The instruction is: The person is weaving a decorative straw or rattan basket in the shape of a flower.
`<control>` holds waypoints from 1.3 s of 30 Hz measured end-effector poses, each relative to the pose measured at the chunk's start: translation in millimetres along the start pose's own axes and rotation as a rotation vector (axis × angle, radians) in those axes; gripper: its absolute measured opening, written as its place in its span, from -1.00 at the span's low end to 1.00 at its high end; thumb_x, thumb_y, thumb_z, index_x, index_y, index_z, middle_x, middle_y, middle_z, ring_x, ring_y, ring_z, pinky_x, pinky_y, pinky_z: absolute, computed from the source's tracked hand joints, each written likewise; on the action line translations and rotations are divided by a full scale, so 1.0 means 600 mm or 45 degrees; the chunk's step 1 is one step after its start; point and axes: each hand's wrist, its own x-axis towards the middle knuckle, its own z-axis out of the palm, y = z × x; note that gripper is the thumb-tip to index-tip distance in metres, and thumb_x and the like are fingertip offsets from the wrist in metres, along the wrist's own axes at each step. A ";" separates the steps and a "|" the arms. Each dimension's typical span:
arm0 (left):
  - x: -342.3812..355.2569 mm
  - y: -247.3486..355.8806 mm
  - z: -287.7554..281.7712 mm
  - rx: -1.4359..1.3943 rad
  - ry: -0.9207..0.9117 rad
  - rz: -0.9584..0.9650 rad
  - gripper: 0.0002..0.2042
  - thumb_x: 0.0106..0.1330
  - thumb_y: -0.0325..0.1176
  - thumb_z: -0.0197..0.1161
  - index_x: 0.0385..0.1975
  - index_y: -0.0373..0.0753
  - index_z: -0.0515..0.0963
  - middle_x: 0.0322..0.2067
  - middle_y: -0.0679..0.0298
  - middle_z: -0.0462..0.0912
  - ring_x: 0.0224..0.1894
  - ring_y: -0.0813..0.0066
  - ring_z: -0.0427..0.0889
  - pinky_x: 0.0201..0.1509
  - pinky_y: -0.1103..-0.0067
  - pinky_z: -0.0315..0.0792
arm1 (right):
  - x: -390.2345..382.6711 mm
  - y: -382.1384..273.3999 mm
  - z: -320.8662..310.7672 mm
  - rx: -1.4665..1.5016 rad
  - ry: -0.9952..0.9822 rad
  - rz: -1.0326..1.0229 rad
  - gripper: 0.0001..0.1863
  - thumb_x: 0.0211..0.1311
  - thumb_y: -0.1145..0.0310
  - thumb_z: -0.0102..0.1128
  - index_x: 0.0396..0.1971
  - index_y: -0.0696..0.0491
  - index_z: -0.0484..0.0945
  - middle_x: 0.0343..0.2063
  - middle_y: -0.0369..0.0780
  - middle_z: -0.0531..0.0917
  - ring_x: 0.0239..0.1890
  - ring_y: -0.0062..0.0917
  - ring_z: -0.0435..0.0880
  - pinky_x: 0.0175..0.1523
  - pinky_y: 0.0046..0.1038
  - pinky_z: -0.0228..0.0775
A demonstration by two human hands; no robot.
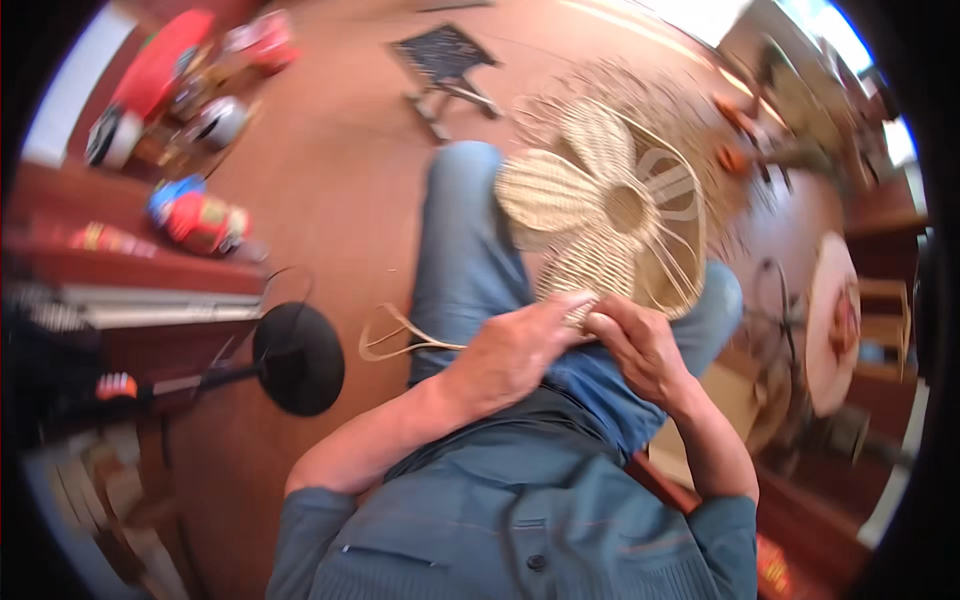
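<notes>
A pale woven cane piece (600,205) shaped like a flower with several petals rests on my blue-trousered lap, loose spokes fanning out behind it. My left hand (515,350) pinches its near edge with fingers closed on the weave. My right hand (640,345) grips the same edge just beside it, thumbs almost touching. A loose flat cane strip (400,340) loops out to the left from under my left hand.
A round black stand base (298,358) sits on the brown floor at my left. A small dark stool (445,60) stands ahead. Red and blue containers (195,215) lie at left. A round woven item (832,320) lies at right.
</notes>
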 end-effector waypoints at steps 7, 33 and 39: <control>0.044 -0.015 -0.025 0.036 -0.060 -0.296 -0.86 0.53 -0.52 0.35 -0.04 -0.36 0.78 -0.29 0.28 0.78 -0.31 0.63 0.67 -0.18 0.63 0.57 | -0.048 0.070 -0.029 0.135 0.394 0.290 -0.75 0.66 0.26 0.26 -0.17 0.16 0.65 -0.52 -0.26 0.49 -0.42 -0.61 0.46 -0.25 -0.45 0.41; 0.092 -0.006 -0.053 0.842 0.002 0.091 -0.82 0.25 -0.53 0.54 -0.21 -0.19 0.72 -0.50 0.25 0.58 -0.52 0.22 0.59 -0.43 0.36 0.44 | -0.021 0.099 -0.046 0.395 0.222 0.560 -0.18 0.52 0.60 0.01 0.71 -0.08 0.05 0.20 0.02 0.73 -0.54 -0.55 0.73 -0.38 -0.47 0.65; 0.085 0.002 -0.048 1.043 0.033 0.221 -0.79 0.18 -0.55 0.57 -0.23 -0.16 0.72 -0.54 0.26 0.53 -0.56 0.24 0.54 -0.46 0.34 0.38 | -0.017 0.105 -0.044 0.416 0.211 0.550 -0.15 0.50 0.62 -0.03 0.72 -0.11 0.00 0.25 0.05 0.71 -0.56 -0.55 0.72 -0.44 -0.46 0.63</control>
